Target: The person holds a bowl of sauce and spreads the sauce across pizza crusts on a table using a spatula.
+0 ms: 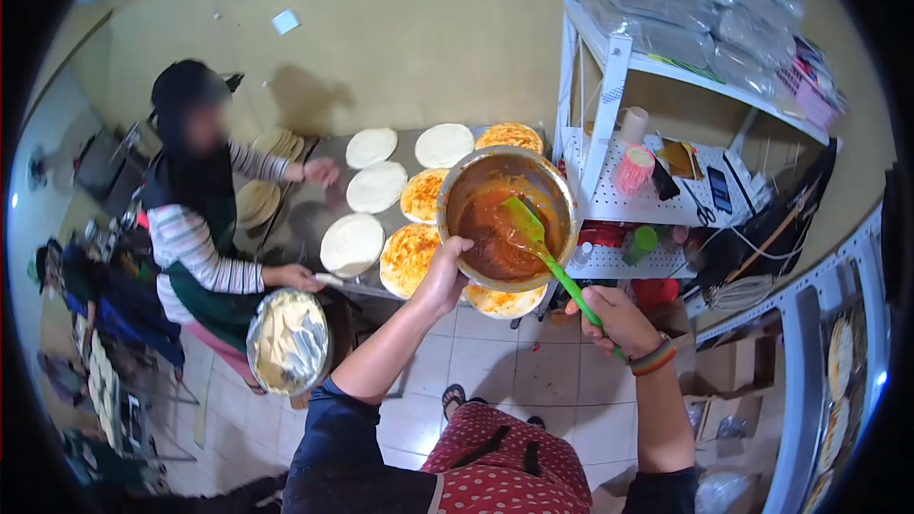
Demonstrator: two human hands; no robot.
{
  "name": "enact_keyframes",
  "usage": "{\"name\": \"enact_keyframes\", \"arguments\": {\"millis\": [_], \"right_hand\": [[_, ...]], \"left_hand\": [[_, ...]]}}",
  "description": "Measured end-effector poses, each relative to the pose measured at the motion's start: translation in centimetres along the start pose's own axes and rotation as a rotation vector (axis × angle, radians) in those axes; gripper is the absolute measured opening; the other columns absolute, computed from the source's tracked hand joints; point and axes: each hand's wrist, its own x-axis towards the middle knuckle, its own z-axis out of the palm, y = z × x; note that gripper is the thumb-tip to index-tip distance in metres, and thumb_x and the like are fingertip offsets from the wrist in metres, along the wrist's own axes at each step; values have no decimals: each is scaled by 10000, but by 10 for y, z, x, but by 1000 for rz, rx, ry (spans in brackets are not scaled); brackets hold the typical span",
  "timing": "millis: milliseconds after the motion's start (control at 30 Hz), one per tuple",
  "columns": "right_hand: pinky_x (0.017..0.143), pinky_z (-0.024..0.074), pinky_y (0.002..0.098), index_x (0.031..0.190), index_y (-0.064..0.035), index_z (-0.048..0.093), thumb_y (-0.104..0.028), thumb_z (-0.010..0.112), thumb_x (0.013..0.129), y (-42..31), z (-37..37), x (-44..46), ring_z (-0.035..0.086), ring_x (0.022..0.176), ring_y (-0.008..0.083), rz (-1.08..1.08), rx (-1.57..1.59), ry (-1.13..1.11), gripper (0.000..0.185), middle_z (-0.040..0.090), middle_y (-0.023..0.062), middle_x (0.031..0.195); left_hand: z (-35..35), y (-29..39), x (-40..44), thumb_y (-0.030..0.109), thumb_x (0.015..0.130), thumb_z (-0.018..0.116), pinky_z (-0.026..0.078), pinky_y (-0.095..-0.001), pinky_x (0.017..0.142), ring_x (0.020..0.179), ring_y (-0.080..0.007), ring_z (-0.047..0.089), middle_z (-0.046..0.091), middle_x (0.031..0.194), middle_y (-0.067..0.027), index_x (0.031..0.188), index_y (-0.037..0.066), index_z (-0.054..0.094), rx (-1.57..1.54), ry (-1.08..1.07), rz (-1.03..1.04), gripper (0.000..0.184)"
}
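Observation:
My left hand (445, 276) grips the near left rim of a steel bowl (566, 192) raised above the table's right end. Red-orange sauce (481, 219) coats the bottom and walls of the bowl. In my right hand (617, 322) is the handle of a green spatula (557, 271), its blade dipped in the sauce. Left of and beneath the bowl lie sauce-covered flatbreads (405, 262), partly hidden by the bowl and my left hand. Plain flatbreads (352, 246) lie farther left on the metal table (309, 200).
A co-worker (205, 219) in a striped sleeve stands at the left, behind a bowl of pale spread (286, 343). On the right, a white shelf (595, 148) carries scissors (700, 205), a phone (719, 190) and wrapped packs (666, 0). A rack of breads (843, 357) stands far right.

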Motion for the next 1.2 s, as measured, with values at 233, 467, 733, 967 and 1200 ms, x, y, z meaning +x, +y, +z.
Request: {"name": "enact_keyframes", "arguments": {"millis": [233,467,733,967,1200], "right_hand": [[580,410,422,822,-18,521,-257,360,874,-25,34,61,534,642,337,-244,-1006,632,293,559,170,699],[640,406,410,794,6,507,-246,368,869,5,80,160,547,697,328,-270,-776,350,297,559,175,687],[286,224,182,776,-70,446,-355,327,897,-41,103,195,244,306,33,262,192,-329,332,326,-53,473],[313,245,196,752,-58,460,-376,345,890,-30,55,256,286,337,43,159,-121,-118,365,357,-39,473],[513,394,471,765,-47,505,-191,412,836,-55,44,266,534,585,370,-246,-1265,287,185,537,178,591]], "left_hand": [[-45,37,32,229,764,444,393,-384,854,979,-211,492,489,1081,-125,1130,-21,371,82,-12,-29,449],[-111,32,52,202,746,445,467,-351,704,921,-195,503,491,1001,-114,1175,18,311,176,59,68,486],[-155,63,76,193,702,444,447,-296,640,979,-221,422,344,1197,-149,1340,93,40,51,146,74,761],[-172,33,106,224,700,451,412,-286,741,995,-224,404,304,1242,-167,1338,55,25,-46,312,52,785],[-137,44,160,220,686,447,390,-283,792,1034,-236,387,244,1285,-193,1321,-15,1,77,361,7,811]]}}
